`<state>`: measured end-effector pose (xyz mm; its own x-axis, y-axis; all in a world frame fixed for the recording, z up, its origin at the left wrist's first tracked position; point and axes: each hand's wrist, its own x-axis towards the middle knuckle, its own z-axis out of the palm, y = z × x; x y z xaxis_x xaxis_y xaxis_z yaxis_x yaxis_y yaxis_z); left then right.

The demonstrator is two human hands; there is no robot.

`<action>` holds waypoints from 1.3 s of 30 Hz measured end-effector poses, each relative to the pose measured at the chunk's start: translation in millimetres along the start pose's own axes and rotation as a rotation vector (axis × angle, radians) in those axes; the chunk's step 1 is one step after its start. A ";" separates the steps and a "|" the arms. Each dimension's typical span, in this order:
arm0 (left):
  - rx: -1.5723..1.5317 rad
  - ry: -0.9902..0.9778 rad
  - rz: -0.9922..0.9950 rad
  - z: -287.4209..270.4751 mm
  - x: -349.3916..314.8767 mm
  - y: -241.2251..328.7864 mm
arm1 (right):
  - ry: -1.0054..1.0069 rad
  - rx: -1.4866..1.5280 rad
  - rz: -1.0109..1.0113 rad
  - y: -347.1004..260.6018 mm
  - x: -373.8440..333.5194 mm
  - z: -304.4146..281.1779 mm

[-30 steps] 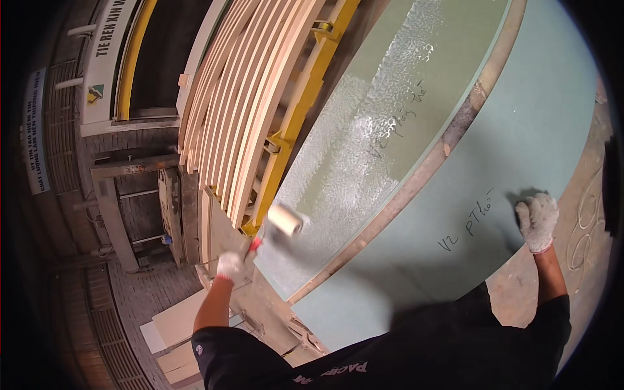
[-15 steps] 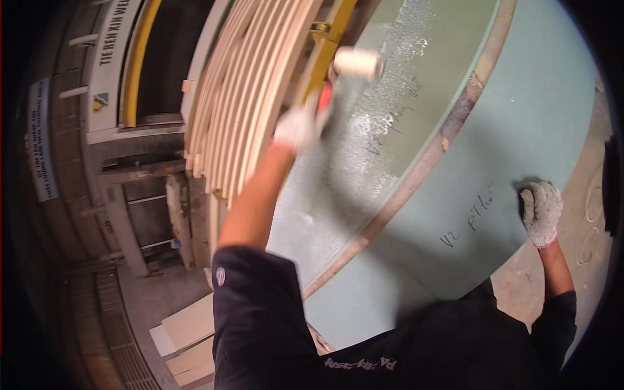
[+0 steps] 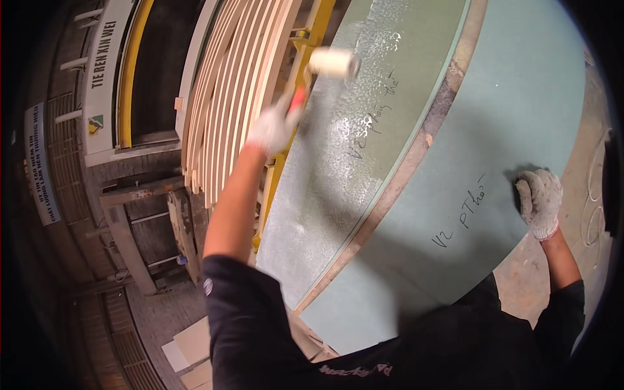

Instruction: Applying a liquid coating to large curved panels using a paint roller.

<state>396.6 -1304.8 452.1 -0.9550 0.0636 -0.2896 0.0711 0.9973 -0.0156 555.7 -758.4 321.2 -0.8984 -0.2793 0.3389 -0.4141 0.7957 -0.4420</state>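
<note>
My left hand [image 3: 272, 129], in a white knitted glove, is closed around the red handle of a paint roller [image 3: 333, 62]. The cream roller sleeve is over the far left part of a green panel [image 3: 416, 78] with a wet, whitish, glossy coating over its left and near parts. A lighter green panel [image 3: 494, 123] lies nearer to me, overlapping it or beside it, with handwriting on its face. At its right edge rests my gloved right hand [image 3: 541, 203], fingers loosely bent and apart, with no tool in it.
Along the left stands a yellow metal frame [image 3: 276, 182] beside a row of long pale wooden strips [image 3: 244, 84]. A machine with a white frame [image 3: 104, 84] is farther left. Cut pale boards [image 3: 193, 341] lie at lower left. Loops of thin cord [image 3: 591, 208] lie on the floor at right.
The view has shifted slightly, so the panels appear farther left. My left hand and the roller have moved a little left across the coated panel. My right hand stays at the panel edge.
</note>
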 end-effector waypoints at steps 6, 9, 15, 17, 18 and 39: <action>-0.049 0.006 -0.015 -26.1 48.1 52.5 | 0.018 0.011 0.006 4.5 -2.1 -2.4; -0.006 -0.032 -0.138 15.3 -59.1 -4.4 | -0.011 -0.063 0.037 7.5 -6.9 -4.8; -0.171 -0.230 -0.438 49.7 -391.3 -128.5 | -0.211 -0.087 0.206 -17.1 24.2 -11.0; -0.182 -0.245 -0.372 51.5 -470.7 -130.0 | -0.123 -0.125 0.213 -13.7 19.4 -5.3; -0.094 -0.294 -0.389 56.8 -508.7 -133.3 | -0.113 -0.124 0.217 -17.5 16.9 -3.7; 0.164 -0.098 -0.226 95.1 -370.8 -81.1 | -0.002 -0.183 0.221 -18.7 11.0 4.2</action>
<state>772.3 -1412.6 469.6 -0.9202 -0.1713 -0.3521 -0.0870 0.9662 -0.2428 553.0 -778.6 329.8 -0.9643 -0.0896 0.2491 -0.1754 0.9210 -0.3479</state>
